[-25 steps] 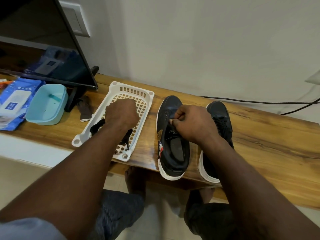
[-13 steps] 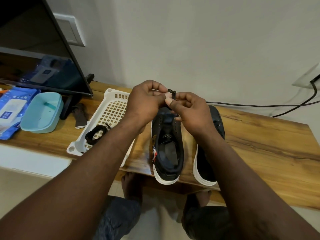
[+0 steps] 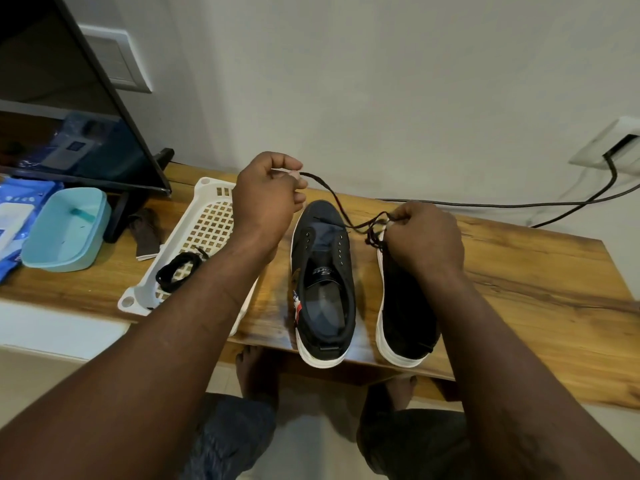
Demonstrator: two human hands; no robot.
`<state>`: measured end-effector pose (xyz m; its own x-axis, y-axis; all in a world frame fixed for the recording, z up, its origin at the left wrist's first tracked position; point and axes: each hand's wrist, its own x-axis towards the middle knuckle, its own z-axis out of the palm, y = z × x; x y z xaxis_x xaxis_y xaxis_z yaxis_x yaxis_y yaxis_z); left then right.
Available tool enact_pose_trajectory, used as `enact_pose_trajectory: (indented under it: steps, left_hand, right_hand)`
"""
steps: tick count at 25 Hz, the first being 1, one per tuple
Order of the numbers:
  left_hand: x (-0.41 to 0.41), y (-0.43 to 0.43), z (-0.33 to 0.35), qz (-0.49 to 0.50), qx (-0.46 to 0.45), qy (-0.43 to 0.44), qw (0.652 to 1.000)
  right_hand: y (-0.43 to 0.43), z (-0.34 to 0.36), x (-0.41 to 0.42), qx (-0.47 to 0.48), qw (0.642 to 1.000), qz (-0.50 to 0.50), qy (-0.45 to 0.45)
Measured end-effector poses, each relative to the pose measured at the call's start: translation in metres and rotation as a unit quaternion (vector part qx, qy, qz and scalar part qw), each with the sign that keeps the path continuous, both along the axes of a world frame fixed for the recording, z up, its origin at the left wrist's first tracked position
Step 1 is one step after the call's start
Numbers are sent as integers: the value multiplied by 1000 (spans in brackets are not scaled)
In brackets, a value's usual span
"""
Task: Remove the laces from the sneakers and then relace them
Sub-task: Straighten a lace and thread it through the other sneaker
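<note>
- The left hand (image 3: 268, 199) is raised over the far edge of the tabletop (image 3: 519, 289), thumb and forefinger pinching one end of a black lace (image 3: 332, 195), the other fingers curled in
- The right hand (image 3: 427, 237) is closed on the rest of that lace, a loose tangle bunched at its fingertips
- Between the two hands the lace runs in a sagging line across the toe of the open sneaker (image 3: 323, 271), which stands at the near edge of the tabletop with its heel toward the person and every eyelet empty
- The other sneaker (image 3: 401, 306) stands just beside it; the right hand hides its front, so I cannot tell whether it is laced
- A second lace (image 3: 176, 273) lies coiled in the white basket (image 3: 207, 188) toward the left end of the tabletop
- The step in hand looks like freeing the lace for threading: ease the loops apart instead of tugging, since a hard pull could cinch the tangle into a knot
- Once it runs clean, find both tips, match the halves, and start at the eyelet pair nearest the toe, keeping the lace untwisted
</note>
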<state>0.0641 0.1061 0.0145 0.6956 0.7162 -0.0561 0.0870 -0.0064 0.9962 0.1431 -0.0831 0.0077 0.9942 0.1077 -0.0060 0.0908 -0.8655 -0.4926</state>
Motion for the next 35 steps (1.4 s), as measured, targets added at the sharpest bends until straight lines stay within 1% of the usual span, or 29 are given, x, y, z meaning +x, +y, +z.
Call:
enact_pose_trajectory:
  steps: [1,2,3,4,5,6,7,8,9,11,12,13,14,16,18,22,24,27,31,35]
  left_hand:
    - [0,-3,1,-33,10,-12,999]
    - [0,-7,2,-76,39,-19,996]
    - [0,-13,3,-122,88,-22,988]
    - [0,-19,3,-158,138,-20,978]
    - [0,-26,4,-172,175,-18,969]
    - [1,-30,4,-167,190,-17,967]
    - [3,-32,5,-153,184,-19,971]
    - [4,-31,6,-139,167,-18,976]
    - [7,-30,6,-132,149,-12,980]
    - [10,-25,-1,-130,150,32,980]
    - [11,-24,-7,-137,178,74,972]
    - [11,-24,-14,-149,217,126,957]
    - [11,-24,-23,-163,253,177,937]
    - [12,-25,-38,-184,293,248,905]
    - [14,-26,-41,-192,289,268,899]
    - [18,-29,-41,-193,299,276,893]
    - [22,-30,-45,-191,299,269,895]
    - [25,-31,-53,-183,282,254,907]
    - [25,-32,-56,-168,229,241,928]
    - [25,-37,-54,-153,195,236,940]
  right_hand:
    - [-1,1,-3,-2,1000,16,-13]
    - [0,3,-7,20,998,45,-32]
    - [2,4,-8,70,993,91,-39]
    - [6,4,-8,141,980,141,-24]
    - [9,4,-8,214,960,180,17]
    - [11,4,-9,278,937,199,69]
    - [12,3,-8,326,917,201,109]
    - [11,2,-7,354,905,195,133]
    - [9,2,-6,368,900,184,144]
    - [5,3,-5,387,902,144,126]
    - [2,4,-3,399,903,118,107]
    - [-1,4,0,403,906,94,91]
    - [-2,4,2,397,911,74,86]
    - [-2,0,3,340,933,56,104]
    - [1,-9,1,260,955,66,125]
    - [5,-19,-1,188,972,78,114]
    - [6,-20,-1,173,976,78,104]
    - [10,-24,-3,178,975,72,108]
    - [11,-29,0,144,981,96,90]
    - [12,-36,0,115,984,105,83]
